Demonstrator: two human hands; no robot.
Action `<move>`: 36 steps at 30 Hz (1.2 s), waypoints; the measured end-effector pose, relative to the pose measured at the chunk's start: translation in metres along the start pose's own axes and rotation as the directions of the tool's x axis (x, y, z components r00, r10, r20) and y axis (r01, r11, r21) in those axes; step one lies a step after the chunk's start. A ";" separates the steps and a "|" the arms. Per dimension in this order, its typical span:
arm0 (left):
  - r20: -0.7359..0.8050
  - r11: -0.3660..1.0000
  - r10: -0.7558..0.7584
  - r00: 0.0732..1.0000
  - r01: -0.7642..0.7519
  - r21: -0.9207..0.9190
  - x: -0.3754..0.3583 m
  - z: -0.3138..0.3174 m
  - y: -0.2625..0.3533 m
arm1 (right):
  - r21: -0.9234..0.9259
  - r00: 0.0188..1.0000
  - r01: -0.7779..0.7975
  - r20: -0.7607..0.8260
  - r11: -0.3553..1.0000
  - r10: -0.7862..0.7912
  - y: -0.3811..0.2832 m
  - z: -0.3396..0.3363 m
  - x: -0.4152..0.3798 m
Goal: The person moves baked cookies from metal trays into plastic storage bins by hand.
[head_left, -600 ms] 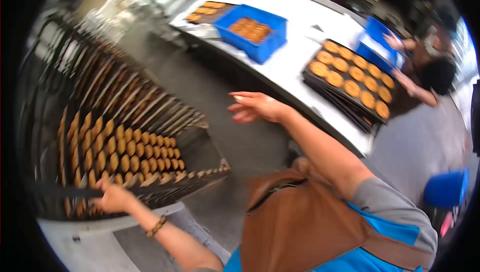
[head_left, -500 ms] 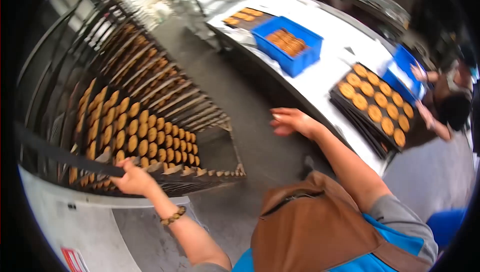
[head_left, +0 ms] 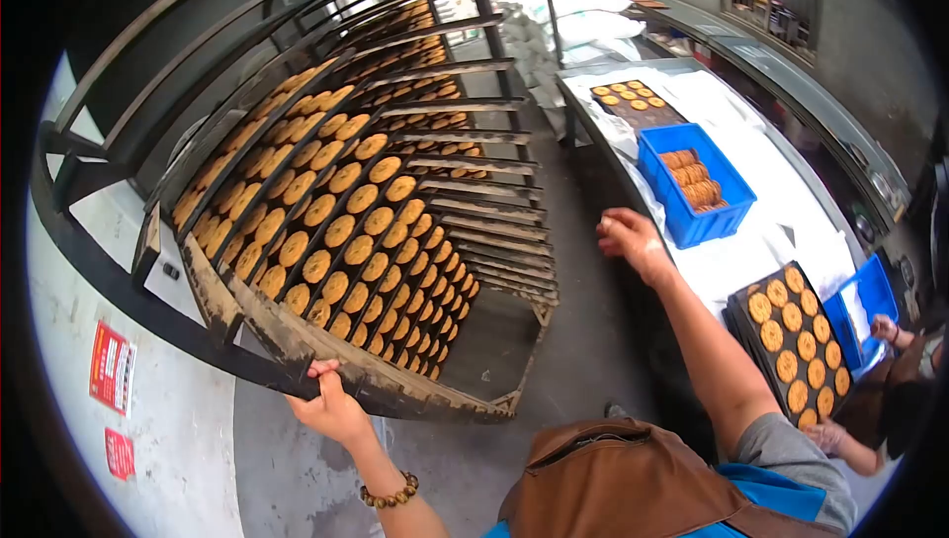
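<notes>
My left hand (head_left: 331, 404) grips the near edge of a long black baking tray (head_left: 297, 340) that sits in a metal rack (head_left: 465, 133). The tray carries several rows of round golden biscuits (head_left: 346, 231). My right hand (head_left: 631, 239) hangs in the air with fingers loosely spread, holding nothing, beside the edge of a white table (head_left: 771, 202). I wear a brown apron over a blue and grey shirt, and a bead bracelet on my left wrist.
On the table stand a blue crate of biscuits (head_left: 695, 182), a dark tray of biscuits at the far end (head_left: 633, 103) and a stack of trays with biscuits (head_left: 791, 345). Another person (head_left: 895, 404) works at a second blue crate (head_left: 865, 306). White sacks (head_left: 573, 19) lie behind.
The view has swung up and left toward the rack. My left hand keeps its grip on the tray edge. My right hand stays raised and has spread slightly near the table.
</notes>
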State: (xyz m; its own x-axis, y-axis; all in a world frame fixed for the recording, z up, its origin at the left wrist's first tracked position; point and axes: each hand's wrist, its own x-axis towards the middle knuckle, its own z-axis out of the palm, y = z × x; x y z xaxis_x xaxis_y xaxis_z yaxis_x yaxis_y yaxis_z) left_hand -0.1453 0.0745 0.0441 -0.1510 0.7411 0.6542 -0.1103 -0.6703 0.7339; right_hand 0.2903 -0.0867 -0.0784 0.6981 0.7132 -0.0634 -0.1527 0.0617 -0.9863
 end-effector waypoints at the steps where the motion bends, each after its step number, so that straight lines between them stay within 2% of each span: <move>1: 0.015 0.999 -0.019 1.000 0.019 -0.025 0.003 -0.004 0.000 | -0.004 0.998 0.061 -0.011 0.998 -0.061 -0.016 0.012 0.020; 3: -0.028 1.000 -0.021 0.999 0.021 0.010 0.010 -0.011 0.000 | -0.036 0.991 0.133 -0.020 0.990 -0.134 -0.041 0.032 0.062; 5: 0.044 0.998 -0.051 0.998 0.049 0.046 0.017 -0.024 -0.005 | -0.077 0.955 0.291 -0.039 0.954 -0.294 -0.071 0.048 0.104; 7: -0.045 0.997 -0.057 0.997 0.060 0.056 0.018 -0.018 0.000 | -0.035 0.934 0.358 -0.001 0.933 -0.358 -0.106 0.060 0.143; 9: -0.029 0.982 -0.054 0.998 0.058 0.180 0.015 -0.022 -0.002 | -0.126 0.927 0.374 0.052 0.919 -0.370 -0.143 0.066 0.173; 11: -0.106 0.981 -0.038 0.994 0.058 0.186 0.019 -0.013 0.007 | -0.133 0.888 0.460 0.061 0.878 -0.456 -0.175 0.082 0.201; 13: -0.067 0.969 -0.084 0.994 0.097 0.226 0.019 -0.015 0.010 | -0.113 0.893 0.451 0.057 0.886 -0.447 -0.198 0.097 0.225; 14: -0.094 0.971 -0.104 0.990 0.121 0.208 0.020 -0.009 0.016 | -0.182 0.887 0.462 0.072 0.868 -0.456 -0.202 0.098 0.240; 15: -0.121 0.969 -0.093 0.988 0.117 0.216 0.018 -0.007 0.018 | -0.174 0.876 0.482 0.112 0.859 -0.469 -0.201 0.099 0.263; 18: -0.060 0.928 -0.070 0.996 0.087 0.363 0.017 -0.010 0.018 | -0.180 0.907 0.382 0.259 0.906 -0.331 -0.210 0.105 0.299; 21: -0.091 0.930 -0.092 0.992 0.118 0.348 0.017 -0.003 0.023 | 0.064 0.921 0.272 0.271 0.960 -0.279 -0.200 0.119 0.327; 23: -0.135 0.917 -0.096 0.986 0.140 0.375 0.013 0.001 0.025 | 0.121 0.905 0.184 0.367 0.976 -0.216 -0.196 0.124 0.330; 24: -0.119 0.915 -0.102 0.988 0.140 0.377 0.013 0.003 0.027 | 0.148 0.921 0.208 0.303 0.967 -0.245 -0.188 0.131 0.330; 25: -0.098 0.915 -0.112 0.989 0.141 0.378 0.014 0.003 0.029 | 0.175 0.922 0.193 0.305 0.965 -0.240 -0.185 0.131 0.330; 27: -0.066 0.898 -0.085 0.994 0.105 0.426 0.013 -0.003 0.022 | 0.172 0.933 0.178 0.283 0.969 -0.222 -0.181 0.131 0.335; 29: -0.154 0.958 -0.101 0.983 0.138 0.250 0.014 0.004 0.020 | 0.118 0.921 0.207 0.310 0.971 -0.234 -0.179 0.129 0.339; 30: -0.154 0.957 -0.104 0.983 0.141 0.254 0.014 0.004 0.018 | 0.058 0.911 0.234 0.336 0.971 -0.240 -0.178 0.128 0.336; 32: -0.336 0.968 -0.165 0.927 0.218 0.125 0.014 0.002 0.010 | 0.032 0.911 0.258 0.326 0.966 -0.254 -0.174 0.129 0.332; 34: -0.343 0.960 -0.144 0.928 0.215 0.178 0.017 -0.004 0.005 | 0.009 0.905 0.289 0.325 0.957 -0.276 -0.181 0.133 0.323; 35: -0.343 0.950 -0.115 0.932 0.204 0.236 0.020 -0.007 0.004 | -0.051 0.906 0.302 0.325 0.952 -0.270 -0.185 0.133 0.317; 36: -0.350 0.958 -0.104 0.931 0.189 0.217 0.024 -0.011 0.003 | -0.105 0.908 0.313 0.326 0.944 -0.265 -0.188 0.134 0.312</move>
State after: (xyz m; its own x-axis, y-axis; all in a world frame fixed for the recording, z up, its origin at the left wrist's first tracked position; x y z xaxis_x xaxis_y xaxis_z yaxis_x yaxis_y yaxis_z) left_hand -0.1598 0.0898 0.0595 -0.4731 0.7460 0.4687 0.0792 -0.4939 0.8659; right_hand 0.4427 0.2181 0.1073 0.4462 0.8583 0.2535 0.1478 0.2087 -0.9668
